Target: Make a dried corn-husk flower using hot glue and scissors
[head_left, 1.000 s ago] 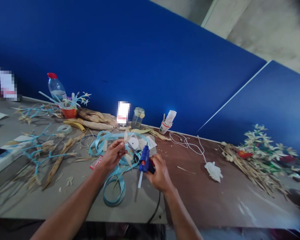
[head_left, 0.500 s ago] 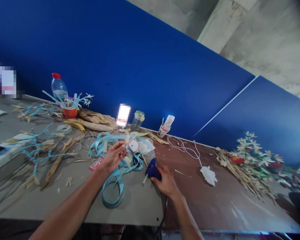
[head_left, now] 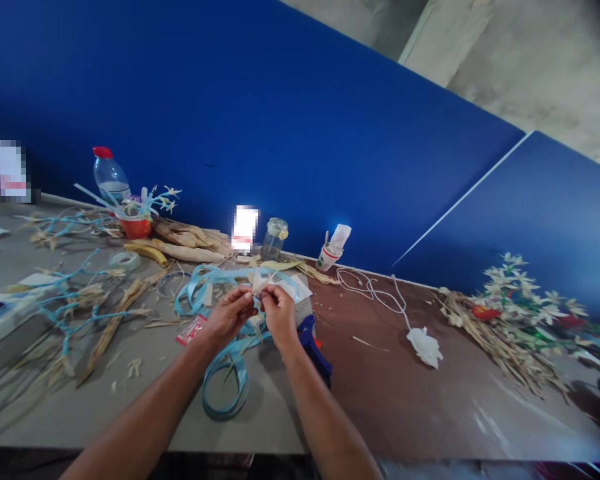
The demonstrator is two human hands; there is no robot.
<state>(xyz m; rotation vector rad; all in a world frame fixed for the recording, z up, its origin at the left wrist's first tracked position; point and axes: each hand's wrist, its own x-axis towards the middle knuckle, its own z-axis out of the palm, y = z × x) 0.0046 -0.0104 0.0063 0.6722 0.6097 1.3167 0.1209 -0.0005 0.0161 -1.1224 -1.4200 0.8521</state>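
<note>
Two hands together at mid-table, fingertips nearly touching.

- Left hand [head_left: 229, 313]: thumb and forefinger pinched on husk flower [head_left: 258, 283].
- Right hand [head_left: 279, 312]: pinched on the same flower from the opposite side.
- Husk flower: held just above the table [head_left: 420, 407], over the ribbon tangle. Pale petals pointing up and away. Too small for finer detail.

Progress, by judgement:
- Done: several petals already gathered into one bloom. Glue gun [head_left: 313, 343] lying flat, just beside the right wrist, untouched.
- In hand: apparently pressing or shaping a petal between the fingertips.
- Left: no stem or blue wrapping seen on this flower. Cannot tell whether any petals are lacking.

Around:
- Ribbon [head_left: 225, 387]: light blue, looped loosely under and between both forearms.
- Red packet [head_left: 190, 330]: near the left wrist.
- Branches [head_left: 70, 307]: wrapped in blue, with dry husk strips, far left.
- Tape roll [head_left: 124, 259], husks [head_left: 190, 243], bottle [head_left: 109, 175] and orange pot [head_left: 135, 227]: along the back left.
- Jar [head_left: 273, 237] and cup [head_left: 329, 255]: against the blue board [head_left: 280, 133].
- White cord [head_left: 380, 293] and white flower [head_left: 425, 345]: right of the hands, well apart from them.
- Bouquet [head_left: 520, 313]: finished flowers on dry stalks, far right.

In the way: ribbon loops directly beneath the wrists, and the glue gun close against the right forearm. Loose husk scraps scattered nearby. Nothing between the two hands but the flower itself.
</note>
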